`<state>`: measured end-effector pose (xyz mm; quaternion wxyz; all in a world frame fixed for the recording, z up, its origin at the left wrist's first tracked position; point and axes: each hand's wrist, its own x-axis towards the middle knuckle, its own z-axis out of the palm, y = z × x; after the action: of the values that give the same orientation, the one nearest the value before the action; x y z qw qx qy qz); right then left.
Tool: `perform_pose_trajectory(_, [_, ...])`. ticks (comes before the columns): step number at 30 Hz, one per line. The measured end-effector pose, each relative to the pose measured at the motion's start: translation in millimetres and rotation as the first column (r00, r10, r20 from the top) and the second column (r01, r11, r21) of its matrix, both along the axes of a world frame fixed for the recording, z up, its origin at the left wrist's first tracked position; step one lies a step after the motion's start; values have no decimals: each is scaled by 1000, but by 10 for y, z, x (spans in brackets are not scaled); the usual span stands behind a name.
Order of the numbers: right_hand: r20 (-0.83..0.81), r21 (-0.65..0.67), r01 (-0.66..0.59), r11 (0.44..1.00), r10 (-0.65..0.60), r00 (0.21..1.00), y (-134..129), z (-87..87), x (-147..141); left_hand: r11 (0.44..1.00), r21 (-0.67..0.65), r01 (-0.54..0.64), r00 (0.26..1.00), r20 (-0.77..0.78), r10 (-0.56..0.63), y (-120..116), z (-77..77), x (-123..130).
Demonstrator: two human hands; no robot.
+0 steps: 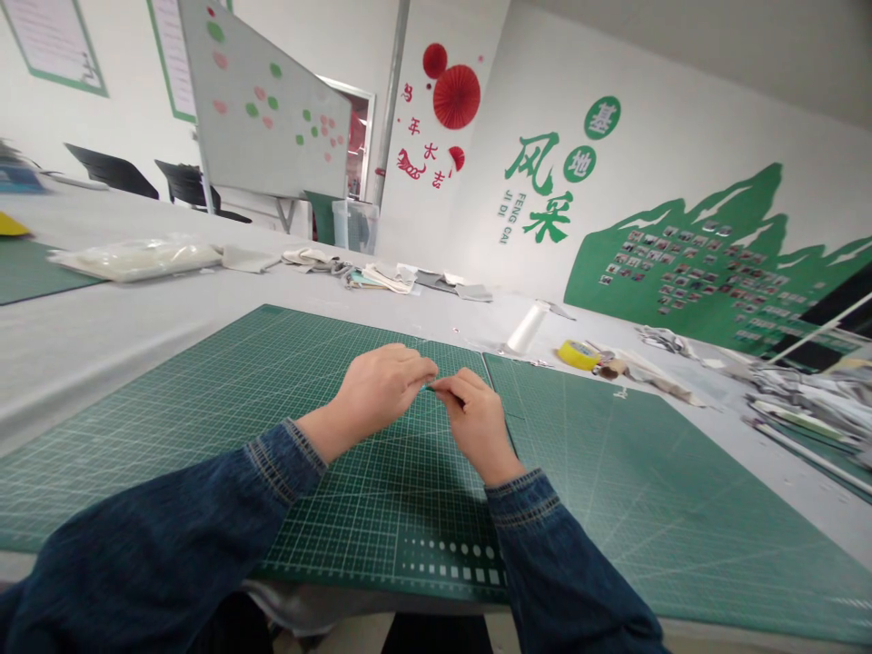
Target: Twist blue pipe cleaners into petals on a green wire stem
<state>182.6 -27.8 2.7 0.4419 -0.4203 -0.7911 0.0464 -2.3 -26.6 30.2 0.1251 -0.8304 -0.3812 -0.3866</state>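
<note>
My left hand (pixel 381 389) and my right hand (pixel 475 420) meet fingertip to fingertip above a green gridded cutting mat (pixel 327 536). Both are closed in a pinch around something tiny and dark at the fingertips, too small to name. Blue denim cuffs cover both wrists. A second green mat (pixel 627 490) lies against the right side of the first one.
Behind the mats stand a white thread cone (pixel 528 327) and a yellow tape roll (pixel 578 355). Fabric scraps (pixel 385 278) and a plastic-wrapped packet (pixel 143 258) lie farther back. A cluttered pile (pixel 810 409) sits at the right.
</note>
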Motion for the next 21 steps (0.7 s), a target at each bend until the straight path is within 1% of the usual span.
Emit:
perform_pose_trajectory(3, [0,-48,-77,996,77,997,-12,18,-15,985,-165,55,995,97,-39,87,8,-50])
perform_pose_trajectory(5, [-55,-102,-130,986,125,991,-14,36,-24,940,-320,115,979,197,-53,149,17,-101])
perform_pose_trajectory(7, [-137,-175,-179,968,156,978,-11,46,-28,851,-478,218,942,332,-55,206,27,-158])
perform_pose_trajectory(9, [-231,-254,-235,938,178,957,-4,42,-29,728,-582,364,877,478,-56,250,30,-207])
perform_pose_trajectory(11, [-343,-324,-307,895,192,920,0,30,-30,597,-635,491,807,589,-36,277,17,-233])
perform_pose_trajectory(12, [-407,-354,-343,870,187,894,0,25,-32,546,-652,525,785,620,-15,283,3,-233])
perform_pose_trajectory(13, [-471,-383,-377,843,173,865,-3,22,-35,509,-669,542,773,634,10,284,-14,-224])
perform_pose_trajectory(14, [-532,-407,-407,818,150,833,-7,23,-39,485,-681,548,768,640,30,280,-34,-207])
perform_pose_trajectory(15, [-588,-425,-433,795,121,800,-12,27,-43,472,-687,552,765,642,41,272,-55,-182])
perform_pose_trajectory(17, [-673,-442,-470,764,63,737,-22,43,-51,467,-684,560,761,648,37,245,-93,-123])
perform_pose_trajectory(19, [-730,-440,-492,751,20,683,-24,59,-54,464,-672,577,751,660,22,212,-114,-67])
perform_pose_trajectory(21, [-761,-431,-497,753,-8,649,-18,66,-50,477,-652,590,741,672,2,182,-117,-28])
